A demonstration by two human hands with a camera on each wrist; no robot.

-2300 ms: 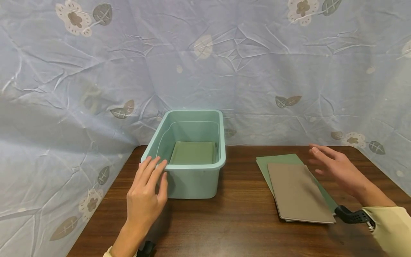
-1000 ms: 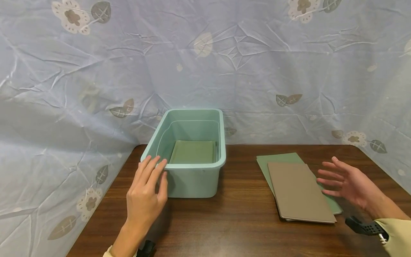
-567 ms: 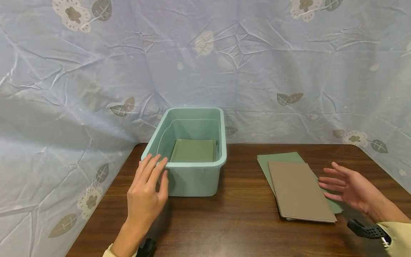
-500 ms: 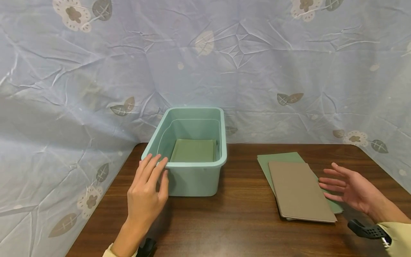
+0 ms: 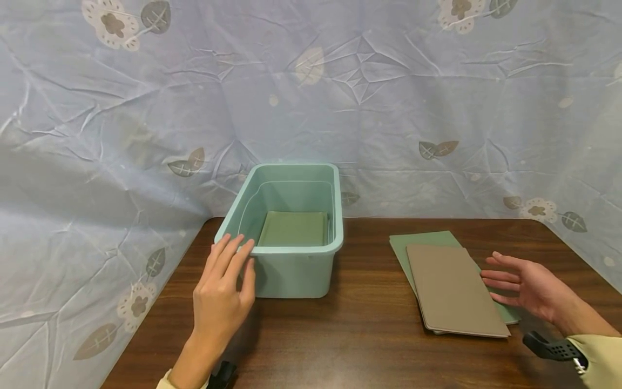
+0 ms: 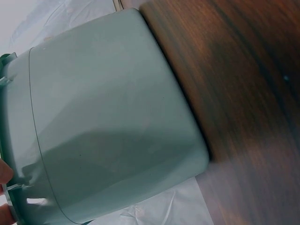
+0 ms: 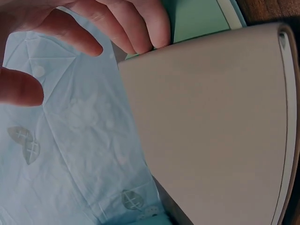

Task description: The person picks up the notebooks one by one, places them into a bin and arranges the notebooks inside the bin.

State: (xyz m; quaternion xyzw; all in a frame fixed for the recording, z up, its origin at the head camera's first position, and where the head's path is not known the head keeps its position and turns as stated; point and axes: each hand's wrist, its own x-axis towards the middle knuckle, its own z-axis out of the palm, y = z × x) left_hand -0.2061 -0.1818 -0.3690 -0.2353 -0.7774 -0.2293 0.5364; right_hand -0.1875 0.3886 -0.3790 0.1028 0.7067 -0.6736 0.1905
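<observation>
My left hand (image 5: pixel 221 300) rests its relaxed fingers on the near left corner of a pale green plastic bin (image 5: pixel 291 275); in the left wrist view the bin's wall (image 6: pixel 108 103) fills much of the frame, fingertips at its rim. Inside the bin lies an olive-green notebook (image 5: pixel 293 228). On the right, a brown notebook (image 5: pixel 454 289) lies askew on top of a green notebook (image 5: pixel 423 239). My right hand (image 5: pixel 534 289) is at their right side, fingers loosely spread and holding nothing. In the right wrist view its fingertips are right at the edge of the brown notebook (image 7: pixel 211 122).
Both the bin and the notebooks stand on a dark wood table (image 5: pixel 359 335). A pale flower-print cloth (image 5: pixel 389 119) hangs behind and at the sides, close to the bin's far end. Black straps (image 5: pixel 554 348) sit on both wrists.
My right hand has drawn back from the far right side of the notebooks toward me, turning its palm inward and showing the green notebook's near corner. The left hand and notebooks stay put.
</observation>
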